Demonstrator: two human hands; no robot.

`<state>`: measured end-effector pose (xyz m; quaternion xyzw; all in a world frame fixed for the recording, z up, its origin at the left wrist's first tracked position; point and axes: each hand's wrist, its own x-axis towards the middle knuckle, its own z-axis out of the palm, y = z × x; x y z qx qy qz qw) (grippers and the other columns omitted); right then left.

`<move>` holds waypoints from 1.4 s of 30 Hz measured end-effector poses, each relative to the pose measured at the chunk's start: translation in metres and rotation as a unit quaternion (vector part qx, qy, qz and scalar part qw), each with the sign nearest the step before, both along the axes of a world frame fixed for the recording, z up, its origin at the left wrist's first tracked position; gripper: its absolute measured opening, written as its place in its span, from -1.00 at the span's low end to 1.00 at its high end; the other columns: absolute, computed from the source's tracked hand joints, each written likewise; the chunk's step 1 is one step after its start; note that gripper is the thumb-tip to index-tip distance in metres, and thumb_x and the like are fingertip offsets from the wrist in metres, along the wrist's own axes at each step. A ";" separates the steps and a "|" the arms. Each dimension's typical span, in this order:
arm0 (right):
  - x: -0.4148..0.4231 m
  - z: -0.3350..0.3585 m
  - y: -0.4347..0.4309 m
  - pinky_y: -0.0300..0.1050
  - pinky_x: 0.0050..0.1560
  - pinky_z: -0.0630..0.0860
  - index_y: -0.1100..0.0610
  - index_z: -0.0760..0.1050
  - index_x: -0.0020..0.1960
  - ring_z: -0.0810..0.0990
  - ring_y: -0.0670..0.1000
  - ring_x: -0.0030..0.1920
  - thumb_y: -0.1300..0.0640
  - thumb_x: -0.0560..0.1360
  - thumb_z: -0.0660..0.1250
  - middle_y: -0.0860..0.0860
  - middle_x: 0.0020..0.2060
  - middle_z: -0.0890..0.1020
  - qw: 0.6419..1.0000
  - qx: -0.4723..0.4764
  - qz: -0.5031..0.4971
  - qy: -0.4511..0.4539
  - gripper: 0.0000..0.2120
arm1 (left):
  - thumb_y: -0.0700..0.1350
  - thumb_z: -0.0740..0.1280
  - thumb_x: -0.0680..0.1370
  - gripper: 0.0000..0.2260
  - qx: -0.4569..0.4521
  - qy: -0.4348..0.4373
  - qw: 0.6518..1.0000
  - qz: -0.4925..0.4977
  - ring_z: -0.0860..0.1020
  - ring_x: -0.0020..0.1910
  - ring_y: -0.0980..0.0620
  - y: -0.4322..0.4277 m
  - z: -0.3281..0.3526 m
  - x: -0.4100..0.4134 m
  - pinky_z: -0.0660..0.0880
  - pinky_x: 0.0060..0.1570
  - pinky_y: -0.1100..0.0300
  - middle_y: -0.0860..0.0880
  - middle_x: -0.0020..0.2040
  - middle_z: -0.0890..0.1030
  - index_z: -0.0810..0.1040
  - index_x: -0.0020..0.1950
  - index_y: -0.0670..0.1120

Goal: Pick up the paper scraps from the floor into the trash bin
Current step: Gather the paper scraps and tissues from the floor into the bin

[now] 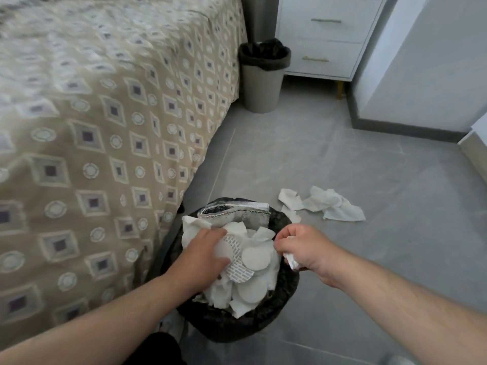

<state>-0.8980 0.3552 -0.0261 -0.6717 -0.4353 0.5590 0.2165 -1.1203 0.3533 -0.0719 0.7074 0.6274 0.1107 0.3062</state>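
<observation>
A trash bin [286, 293] lined with a black bag stands on the grey floor beside the bed, heaped with white paper, round pads and a silver foil pouch [234, 214]. My left hand [205, 255] presses flat on the paper heap inside the bin. My right hand [303, 246] hovers over the bin's right rim, fingers curled round a crumpled white paper scrap [292, 261]. Several white paper scraps [326, 204] lie on the floor just beyond the bin to the right.
The bed with a beige patterned cover [105, 127] fills the left. A second bin [262, 77] with a black liner stands at the bed's far corner, next to a white nightstand [326, 35]. A wall with a grey skirting [411, 127] runs along the right.
</observation>
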 end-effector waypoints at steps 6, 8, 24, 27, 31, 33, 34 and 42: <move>-0.022 -0.011 0.017 -0.21 -0.35 0.52 0.09 0.53 -0.17 0.49 -0.04 -0.31 0.16 0.41 0.42 0.02 -0.27 0.55 1.000 0.019 0.001 -0.022 -0.93 | 0.21 0.18 0.44 -0.52 0.117 0.127 0.978 -0.115 0.53 0.13 -0.11 -0.011 -0.017 -0.014 0.48 0.13 0.03 -0.04 0.22 0.52 0.43 0.28 0.01; -0.030 -0.015 0.020 -0.07 -0.11 0.57 0.05 0.54 0.00 0.55 -0.01 -0.13 0.05 0.44 0.42 0.04 -0.06 0.60 0.999 0.022 0.038 0.007 -0.83 | 0.24 0.16 0.46 -0.48 0.124 0.116 0.979 -0.109 0.49 0.18 -0.10 -0.012 -0.018 -0.021 0.43 0.19 0.01 -0.05 0.29 0.50 0.43 0.32 0.00; -0.026 -0.040 -0.022 0.00 0.32 0.36 -0.05 0.23 0.44 0.27 0.07 0.38 -0.09 0.47 0.30 -0.02 0.38 0.31 0.839 0.204 0.386 -0.324 -0.42 | 0.21 0.08 0.53 -0.52 0.167 0.080 0.975 -0.120 0.36 0.25 0.04 -0.016 -0.002 -0.038 0.20 0.25 0.19 -0.02 0.27 0.51 0.50 0.28 -0.05; -0.008 -0.019 -0.026 -0.03 0.27 0.40 -0.01 0.29 0.41 0.33 0.03 0.31 0.01 0.51 0.24 -0.04 0.32 0.36 0.854 0.285 0.334 -0.279 -0.52 | 0.25 0.01 0.57 -0.53 0.177 0.054 0.968 -0.172 0.35 0.24 0.11 -0.023 0.023 -0.019 0.21 0.24 0.24 0.03 0.27 0.50 0.50 0.24 0.00; 0.051 -0.002 -0.026 -0.05 0.15 0.46 0.04 0.45 0.25 0.46 0.02 0.18 0.09 0.50 0.20 -0.02 0.16 0.50 0.862 0.320 0.287 -0.270 -0.67 | 0.22 0.03 0.58 -0.61 0.206 0.040 0.936 -0.283 0.36 0.19 0.16 -0.035 0.060 0.041 0.22 0.22 0.34 0.11 0.23 0.47 0.47 0.21 0.05; 0.086 -0.007 -0.020 -0.10 0.18 0.43 0.03 0.45 0.26 0.45 0.02 0.21 0.09 0.50 0.19 -0.01 0.18 0.50 0.875 0.291 0.252 -0.294 -0.67 | 0.23 0.06 0.56 -0.61 0.204 0.016 0.924 -0.324 0.38 0.16 0.17 -0.038 0.066 0.087 0.23 0.20 0.36 0.11 0.21 0.49 0.46 0.20 0.05; 0.104 -0.012 -0.016 -0.12 0.19 0.41 0.02 0.44 0.27 0.45 0.01 0.22 0.09 0.51 0.19 -0.01 0.20 0.50 0.885 0.271 0.227 -0.303 -0.66 | 0.27 0.06 0.53 -0.57 0.189 0.000 0.928 -0.321 0.35 0.17 0.19 -0.037 0.066 0.114 0.21 0.21 0.38 0.11 0.22 0.48 0.45 0.22 0.05; 0.212 -0.082 0.010 -0.33 0.02 0.31 0.03 0.48 0.26 0.47 -0.15 -0.02 0.10 0.52 0.26 -0.05 0.17 0.55 0.943 0.166 0.042 -0.285 -0.68 | 0.05 0.20 0.54 -0.50 -0.140 -0.151 0.957 0.204 0.28 0.41 -0.14 0.053 -0.039 0.301 0.24 0.34 0.04 -0.11 0.44 0.32 0.26 0.45 -0.09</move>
